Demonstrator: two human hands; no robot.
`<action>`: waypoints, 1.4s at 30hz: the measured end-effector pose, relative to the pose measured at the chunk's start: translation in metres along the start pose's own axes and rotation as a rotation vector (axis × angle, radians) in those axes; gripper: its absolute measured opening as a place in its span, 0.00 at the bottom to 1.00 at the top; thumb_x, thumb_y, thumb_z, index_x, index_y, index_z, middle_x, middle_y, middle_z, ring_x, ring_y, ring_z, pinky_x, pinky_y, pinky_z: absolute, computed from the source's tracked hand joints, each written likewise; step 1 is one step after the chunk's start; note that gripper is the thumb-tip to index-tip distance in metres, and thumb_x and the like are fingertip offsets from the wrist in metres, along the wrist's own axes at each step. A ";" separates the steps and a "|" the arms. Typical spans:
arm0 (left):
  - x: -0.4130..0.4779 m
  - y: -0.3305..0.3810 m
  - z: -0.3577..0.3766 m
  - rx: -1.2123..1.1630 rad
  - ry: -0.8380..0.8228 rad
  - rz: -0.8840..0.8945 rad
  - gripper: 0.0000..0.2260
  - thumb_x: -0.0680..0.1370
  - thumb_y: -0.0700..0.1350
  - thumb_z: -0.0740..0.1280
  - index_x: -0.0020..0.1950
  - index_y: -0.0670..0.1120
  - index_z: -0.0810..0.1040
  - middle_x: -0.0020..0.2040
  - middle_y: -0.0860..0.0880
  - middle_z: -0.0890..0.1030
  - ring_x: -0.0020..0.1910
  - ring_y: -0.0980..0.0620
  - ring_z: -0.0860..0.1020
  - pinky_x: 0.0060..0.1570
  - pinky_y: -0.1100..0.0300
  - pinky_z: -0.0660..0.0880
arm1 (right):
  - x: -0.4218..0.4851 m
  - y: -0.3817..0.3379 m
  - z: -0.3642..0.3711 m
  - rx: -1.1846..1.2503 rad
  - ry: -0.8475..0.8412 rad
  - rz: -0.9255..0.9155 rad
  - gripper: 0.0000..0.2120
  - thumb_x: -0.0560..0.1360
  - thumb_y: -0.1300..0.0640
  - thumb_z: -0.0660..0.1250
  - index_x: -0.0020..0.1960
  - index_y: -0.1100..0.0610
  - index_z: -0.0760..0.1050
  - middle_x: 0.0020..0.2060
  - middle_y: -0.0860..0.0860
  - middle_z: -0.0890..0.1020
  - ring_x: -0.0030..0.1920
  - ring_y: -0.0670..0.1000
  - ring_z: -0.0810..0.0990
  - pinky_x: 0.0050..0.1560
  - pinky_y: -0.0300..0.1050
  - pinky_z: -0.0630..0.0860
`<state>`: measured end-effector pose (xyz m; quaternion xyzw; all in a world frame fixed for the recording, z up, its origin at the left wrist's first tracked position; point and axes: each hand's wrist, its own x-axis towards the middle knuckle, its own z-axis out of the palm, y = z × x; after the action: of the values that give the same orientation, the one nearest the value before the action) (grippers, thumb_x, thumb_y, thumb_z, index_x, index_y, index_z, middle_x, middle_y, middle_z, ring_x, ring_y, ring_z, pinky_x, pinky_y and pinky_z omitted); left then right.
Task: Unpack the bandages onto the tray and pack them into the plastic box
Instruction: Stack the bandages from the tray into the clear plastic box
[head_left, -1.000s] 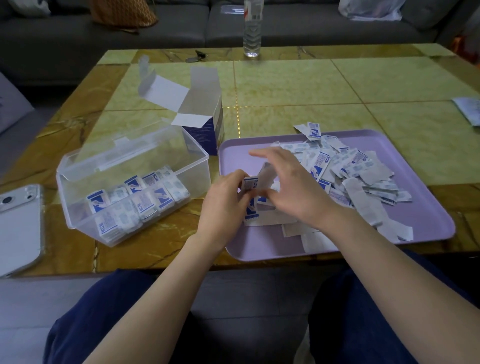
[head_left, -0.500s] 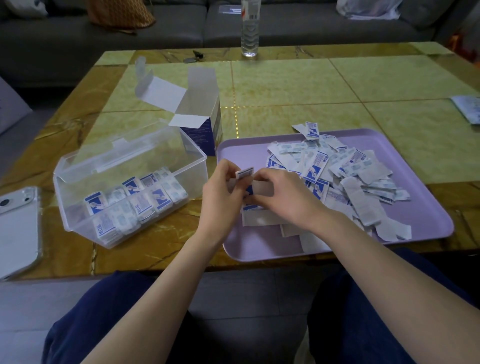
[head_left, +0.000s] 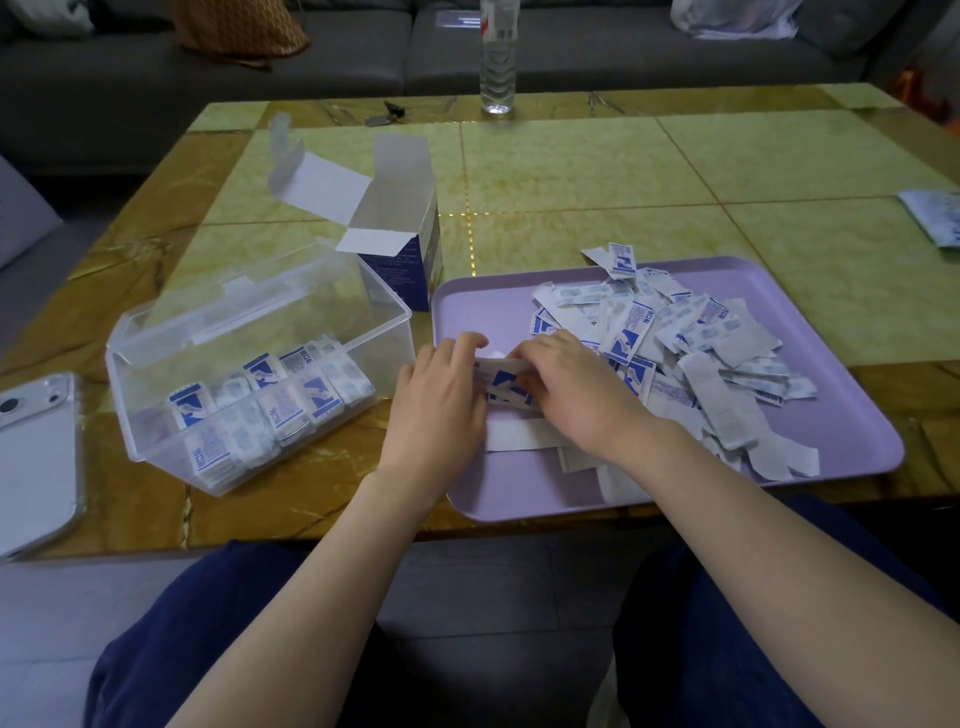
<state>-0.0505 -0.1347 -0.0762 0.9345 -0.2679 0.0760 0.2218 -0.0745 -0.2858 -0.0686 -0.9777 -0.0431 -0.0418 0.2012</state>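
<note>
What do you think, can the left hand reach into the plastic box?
Probably yes: the plastic box stands open just beside the left hand, nothing between them, though that hand holds bandages.

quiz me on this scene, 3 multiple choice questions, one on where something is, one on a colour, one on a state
1. Where does the open cardboard carton stand?
A. on the floor
B. on the sofa
C. on the table, behind the plastic box

2. What colour is the tray?
A. lilac
B. green
C. red

3. What are the left hand and right hand doing?
A. resting in the lap
B. both holding a bandage bundle over the tray
C. lifting a bottle

Answers:
1 C: the carton's base sits on the tabletop past the box's far corner.
2 A: the bare tray floor is pale purple.
3 B: fingers of both hands close on the bundle from either side.
</note>
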 end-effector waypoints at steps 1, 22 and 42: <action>0.000 0.000 0.002 0.054 -0.028 0.017 0.13 0.77 0.41 0.60 0.62 0.46 0.68 0.55 0.46 0.73 0.55 0.45 0.71 0.54 0.53 0.66 | 0.000 0.000 0.002 -0.009 -0.026 -0.016 0.10 0.76 0.65 0.62 0.56 0.59 0.74 0.52 0.55 0.76 0.57 0.54 0.70 0.55 0.47 0.68; -0.002 0.003 0.012 0.240 -0.108 0.012 0.07 0.80 0.43 0.55 0.55 0.43 0.69 0.51 0.43 0.70 0.50 0.43 0.68 0.52 0.50 0.63 | 0.000 -0.007 0.017 0.198 0.057 0.108 0.20 0.72 0.73 0.58 0.62 0.59 0.71 0.59 0.54 0.72 0.63 0.52 0.68 0.60 0.40 0.67; 0.002 -0.002 -0.009 -0.344 0.087 -0.122 0.06 0.79 0.40 0.63 0.51 0.44 0.79 0.42 0.48 0.82 0.40 0.51 0.79 0.42 0.57 0.76 | 0.002 -0.002 -0.007 0.501 0.270 0.282 0.02 0.72 0.62 0.71 0.43 0.57 0.80 0.37 0.51 0.83 0.38 0.46 0.82 0.43 0.41 0.78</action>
<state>-0.0483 -0.1303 -0.0686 0.8932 -0.2097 0.0557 0.3939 -0.0729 -0.2864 -0.0610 -0.8797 0.1111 -0.1311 0.4435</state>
